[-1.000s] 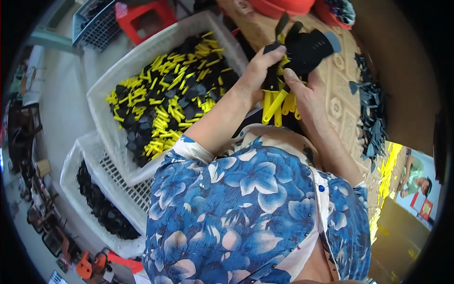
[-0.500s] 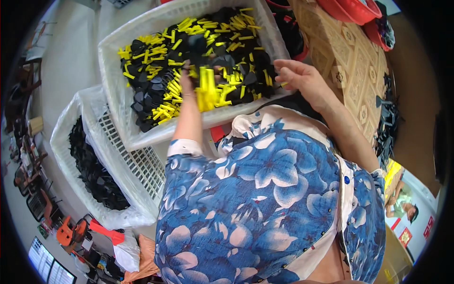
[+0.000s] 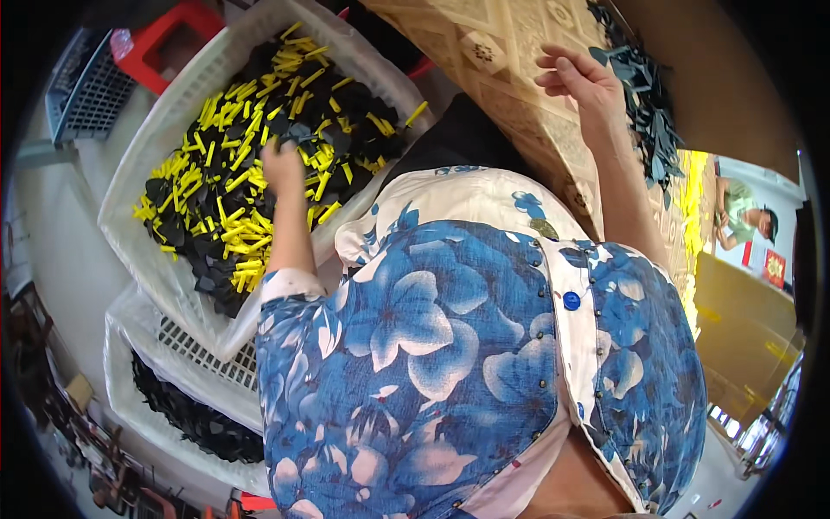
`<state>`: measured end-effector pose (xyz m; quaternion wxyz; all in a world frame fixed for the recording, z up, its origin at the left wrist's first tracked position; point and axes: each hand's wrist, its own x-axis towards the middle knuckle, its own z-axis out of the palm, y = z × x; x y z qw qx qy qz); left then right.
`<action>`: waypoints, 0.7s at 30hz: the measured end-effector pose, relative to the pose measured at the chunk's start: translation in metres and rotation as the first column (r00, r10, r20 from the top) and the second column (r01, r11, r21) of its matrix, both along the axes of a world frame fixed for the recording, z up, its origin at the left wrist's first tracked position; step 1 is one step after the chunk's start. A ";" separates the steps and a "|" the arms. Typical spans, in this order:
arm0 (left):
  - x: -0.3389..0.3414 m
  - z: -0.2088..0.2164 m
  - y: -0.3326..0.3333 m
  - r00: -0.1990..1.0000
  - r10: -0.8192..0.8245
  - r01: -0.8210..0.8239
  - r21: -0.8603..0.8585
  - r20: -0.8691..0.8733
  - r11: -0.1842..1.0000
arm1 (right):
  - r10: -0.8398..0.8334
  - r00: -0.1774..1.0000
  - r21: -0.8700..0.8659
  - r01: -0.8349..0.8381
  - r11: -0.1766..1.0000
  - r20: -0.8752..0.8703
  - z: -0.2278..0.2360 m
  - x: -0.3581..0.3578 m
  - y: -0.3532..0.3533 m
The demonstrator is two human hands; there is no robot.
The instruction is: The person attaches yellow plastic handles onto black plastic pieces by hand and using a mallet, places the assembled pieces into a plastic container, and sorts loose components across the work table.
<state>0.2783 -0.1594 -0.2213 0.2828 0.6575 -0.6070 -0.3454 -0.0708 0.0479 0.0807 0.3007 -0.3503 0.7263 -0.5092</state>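
My left hand (image 3: 285, 169) reaches into a white, plastic-lined crate (image 3: 117, 208) at the left. Heaped inside are many black, flat-bladed pieces with yellow stick-like parts (image 3: 246, 238). The fingers point down into this heap and are partly hidden, so whether they grip a piece cannot be made out. Over the patterned tablecloth (image 3: 484, 52) at the right, my right hand (image 3: 584, 82) is raised with its fingers loosely bent and apart, nothing visible in them. Just beyond it lies a pile of dark grey flat pieces with narrow stems (image 3: 648, 112).
A second lined crate (image 3: 121, 363) holding black pieces (image 3: 190, 415) stands below the first. At the far left are a red stool (image 3: 143, 56) and a blue-grey basket (image 3: 73, 104). Cardboard (image 3: 743, 303) and another person (image 3: 739, 208) appear at the right.
The view has swung toward the table. My right hand has moved from the crate's side to over the tablecloth. The blurred yellow bunch by my left hand is no longer seen there.
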 end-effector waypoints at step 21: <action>-0.117 -0.035 0.058 0.767 -0.641 0.563 0.486 -0.007 0.668 | -0.436 0.876 0.238 0.477 0.846 -0.208 -0.027 0.036 0.045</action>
